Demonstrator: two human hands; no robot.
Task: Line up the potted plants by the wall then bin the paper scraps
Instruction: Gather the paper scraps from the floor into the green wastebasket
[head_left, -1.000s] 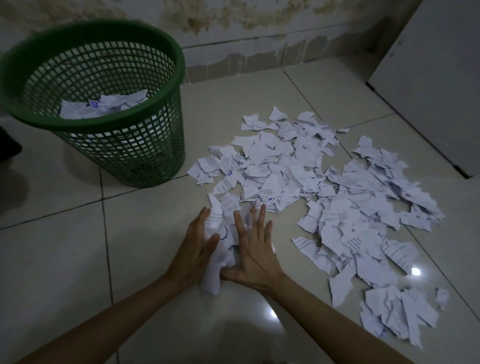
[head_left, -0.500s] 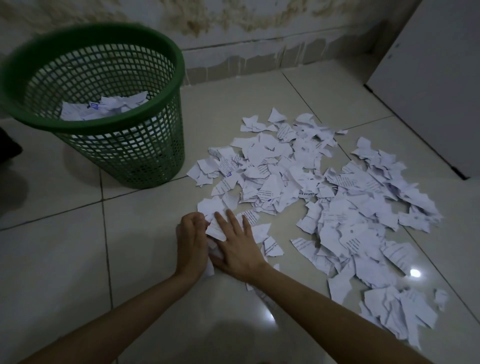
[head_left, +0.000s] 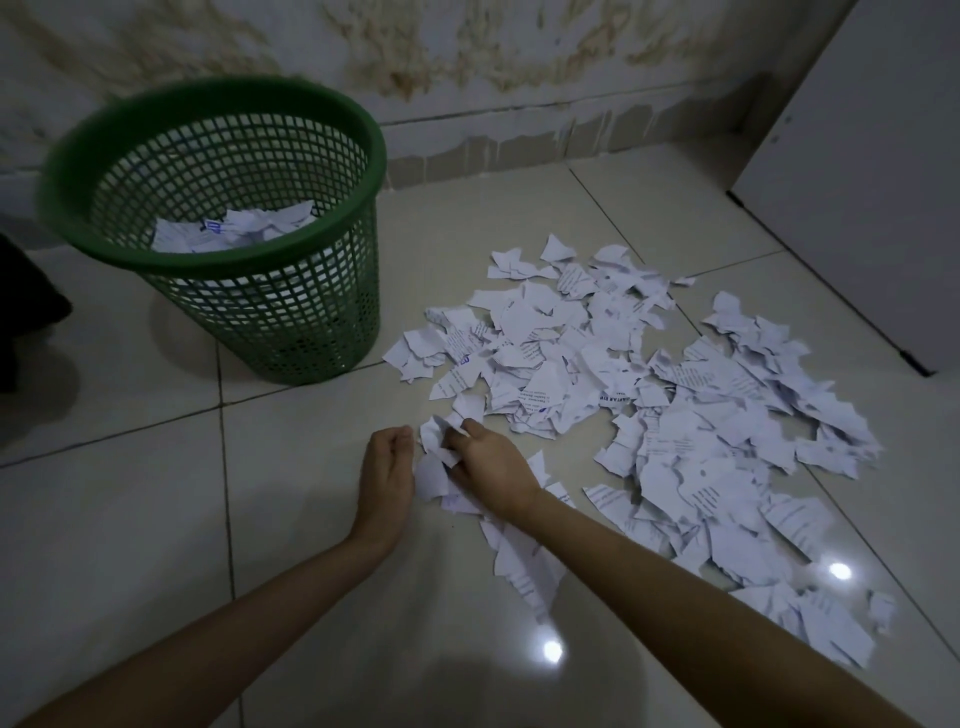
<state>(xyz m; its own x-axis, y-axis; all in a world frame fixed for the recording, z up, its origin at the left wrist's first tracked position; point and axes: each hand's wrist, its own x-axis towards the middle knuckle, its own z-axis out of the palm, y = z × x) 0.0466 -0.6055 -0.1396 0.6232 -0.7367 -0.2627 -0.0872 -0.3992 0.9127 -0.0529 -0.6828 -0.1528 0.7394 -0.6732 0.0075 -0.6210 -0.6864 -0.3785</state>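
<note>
On the pale tiled floor (head_left: 130, 519), just below the middle of my view, I am seeing both hands working at the near edge of the paper scraps (head_left: 675, 415). My right hand (head_left: 493, 470) is curling its fingers round a small bunch of scraps (head_left: 436, 452), gripping it from the right side. My left hand (head_left: 387, 473) is sitting just beside that bunch on its left, fingers bent inward; I cannot tell whether it is actually pinching any paper or only cupping against it. Both forearms are reaching in from the bottom of the frame.

More torn pieces are lying under and behind my right wrist, trailing toward me. The main spread of scraps is covering the tiles to the right of the hands and stretching up toward the wall (head_left: 519, 62), which is looking stained and flaking.

Up and to the left of the hands, the green mesh bin (head_left: 291, 332) is standing upright on the floor, well apart from the bunch I am holding. Some scraps are already lying inside it. A white panel (head_left: 857, 182) is standing at the far right edge, beside the outer reach of the paper. No potted plants are showing in my view.
</note>
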